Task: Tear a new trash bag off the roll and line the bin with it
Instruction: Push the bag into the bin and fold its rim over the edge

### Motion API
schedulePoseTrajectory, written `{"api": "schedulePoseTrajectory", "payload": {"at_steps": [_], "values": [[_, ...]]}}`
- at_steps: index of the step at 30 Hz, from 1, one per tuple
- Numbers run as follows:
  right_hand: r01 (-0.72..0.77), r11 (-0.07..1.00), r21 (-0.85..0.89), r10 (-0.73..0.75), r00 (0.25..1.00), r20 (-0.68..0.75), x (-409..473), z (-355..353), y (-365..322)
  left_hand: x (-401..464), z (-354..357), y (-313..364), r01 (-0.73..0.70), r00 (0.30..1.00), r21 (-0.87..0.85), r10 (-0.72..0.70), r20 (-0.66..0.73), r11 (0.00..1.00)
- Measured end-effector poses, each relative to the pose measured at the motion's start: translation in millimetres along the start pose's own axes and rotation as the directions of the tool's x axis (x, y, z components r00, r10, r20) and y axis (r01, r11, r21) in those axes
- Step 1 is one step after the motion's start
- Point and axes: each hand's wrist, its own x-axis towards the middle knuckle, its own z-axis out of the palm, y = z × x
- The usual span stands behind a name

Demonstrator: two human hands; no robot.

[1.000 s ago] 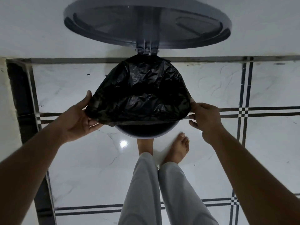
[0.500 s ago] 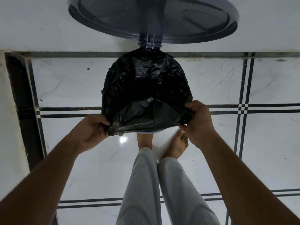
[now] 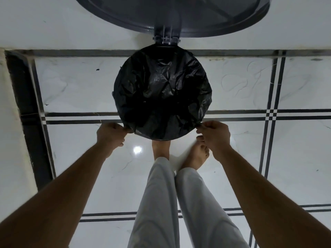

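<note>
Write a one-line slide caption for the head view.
Both hands, left hand and right hand, pinch the black trash bag at the bin's near rim, lid open.

I see the black, crinkled bag spread over the round bin's mouth, lid hinged open behind.

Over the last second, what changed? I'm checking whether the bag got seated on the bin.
Both hands pulled the bag's near edge toward the person and down over the bin's front rim; the bag now covers the whole opening. The left hand went from flat to pinching; the right hand kept its grip. The lid stayed up.
</note>
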Motion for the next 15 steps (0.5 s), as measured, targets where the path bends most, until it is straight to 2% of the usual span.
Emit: {"api": "schedulePoseTrajectory", "payload": {"at_steps": [2,4,6,8,9,10,11,12,13,14,15], "values": [[-0.049,0.99,0.133,0.041,0.997,0.062,4.1,-1.9,-3.7,6.1,-3.7,6.5,0.09,0.995,-0.066,-0.092,-0.026,0.994],[-0.09,0.958,0.272,0.051,0.988,0.148,2.3,-7.1,-11.7,8.4,-9.3,16.3,0.223,0.974,-0.289,-0.198,0.111,0.931],[-0.097,0.935,0.34,0.042,0.985,0.168,-0.3,-13.3,-19.0,10.7,-18.3,24.9,0.297,0.943,-0.49,-0.169,0.288,0.819],[-0.058,0.924,0.377,0.031,0.996,0.079,0.3,-16.8,-22.7,11.7,-29.7,29.3,0.292,0.936,-0.543,-0.118,0.332,0.787],[-0.003,0.931,0.366,0.007,1.0,-0.01,-0.2,-17.0,-24.4,9.0,-32.5,31.9,0.244,0.957,-0.508,-0.121,0.263,0.826],[0.072,0.945,0.318,-0.039,0.993,-0.108,-2.1,-16.0,-26.0,2.9,-32.9,34.0,0.151,0.987,-0.422,-0.112,0.117,0.894],[0.145,0.956,0.254,-0.1,0.978,-0.183,-5.5,-14.2,-27.8,-5.6,-30.6,34.7,-0.011,0.992,-0.297,-0.028,-0.125,0.955],[0.216,0.955,0.205,-0.169,0.96,-0.224,-11.2,-11.2,-30.7,-19.2,-26.5,37.5,-0.242,0.908,-0.118,0.181,-0.378,0.963],[0.285,0.944,0.168,-0.243,0.942,-0.232,-17.6,-7.2,-33.2,-35.0,-21.5,40.6,-0.495,0.746,0.073,0.467,-0.475,0.866],[0.353,0.926,0.135,-0.318,0.921,-0.224,-23.3,-3.0,-35.5,-49.1,-18.6,43.9,-0.685,0.567,0.272,0.729,-0.382,0.675],[0.41,0.907,0.098,-0.382,0.898,-0.219,-25.9,0.6,-37.0,-57.3,-15.6,46.6,-0.763,0.435,0.455,0.885,-0.165,0.459]]}}
